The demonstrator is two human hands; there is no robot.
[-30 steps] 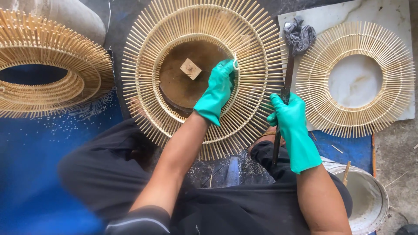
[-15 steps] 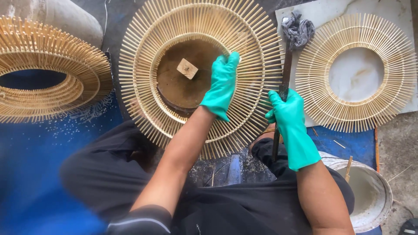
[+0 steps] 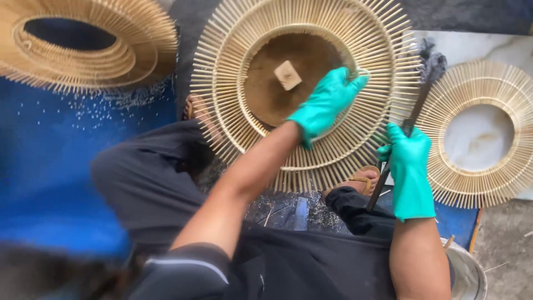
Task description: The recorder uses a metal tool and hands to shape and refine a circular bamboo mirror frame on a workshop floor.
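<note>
Left hand [image 3: 325, 105] rests on rattan frame [image 3: 305, 83] (right hand [image 3: 408, 161] grips brush [image 3: 413, 116])

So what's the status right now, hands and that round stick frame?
Left hand on the frame's inner ring. Right hand gripping dark brush. Nothing in the way.

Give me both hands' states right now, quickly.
Left hand: gloved, fingers resting open on the round bamboo frame, not gripping.
Right hand: gloved, closed around the dark brush handle.
</note>
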